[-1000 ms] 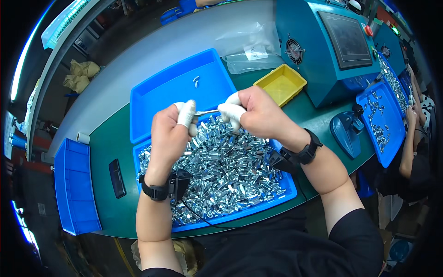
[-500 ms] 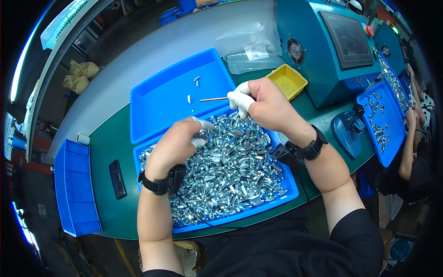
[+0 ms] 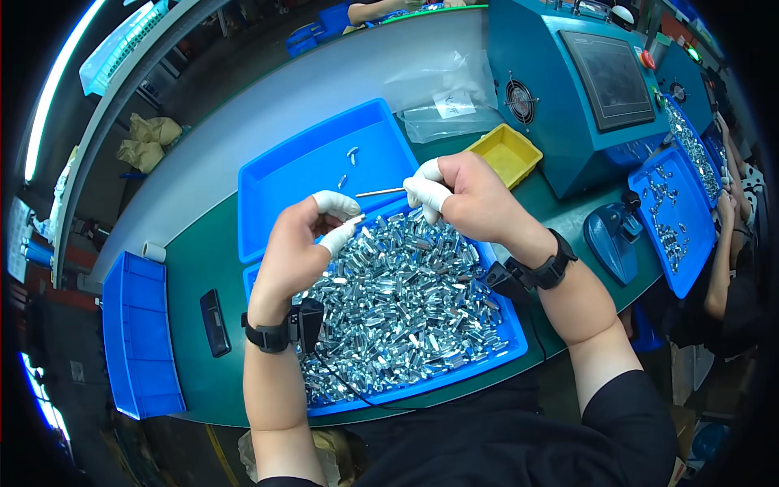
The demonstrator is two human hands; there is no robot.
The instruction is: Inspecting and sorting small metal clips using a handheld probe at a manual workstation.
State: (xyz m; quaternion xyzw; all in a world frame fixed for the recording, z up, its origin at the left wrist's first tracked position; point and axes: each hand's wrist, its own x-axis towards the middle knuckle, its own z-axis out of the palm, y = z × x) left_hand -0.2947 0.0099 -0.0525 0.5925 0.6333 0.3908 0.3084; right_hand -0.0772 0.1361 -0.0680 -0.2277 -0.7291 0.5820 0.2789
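Between my right hand's (image 3: 458, 191) white-covered fingertips sits a thin metal rod (image 3: 380, 192), pointing left. My left hand (image 3: 300, 243), also with white finger covers, pinches a small silver metal piece (image 3: 359, 219) close to the rod's free end. Below both hands is a blue tray (image 3: 495, 364) heaped with small shiny metal pieces (image 3: 398, 308). Behind it stands a second blue tray (image 3: 284, 187), where a few similar pieces (image 3: 352, 154) lie. Exactly how the pinched piece is shaped, I cannot make out.
A yellow bin (image 3: 507, 158) stands beside a teal machine (image 3: 568, 105) with a screen. Leftward are a dark phone (image 3: 215, 323), a blue divided bin (image 3: 142, 337) and a white roll (image 3: 153, 251). At right are a blue device (image 3: 610, 243) and another blue tray (image 3: 673, 219), near a co-worker's arm (image 3: 725, 252).
My left hand has risen from the heap toward the rod, with a small metal piece now visible at its fingertips. My right hand keeps hold of the rod. The view has shifted slightly.
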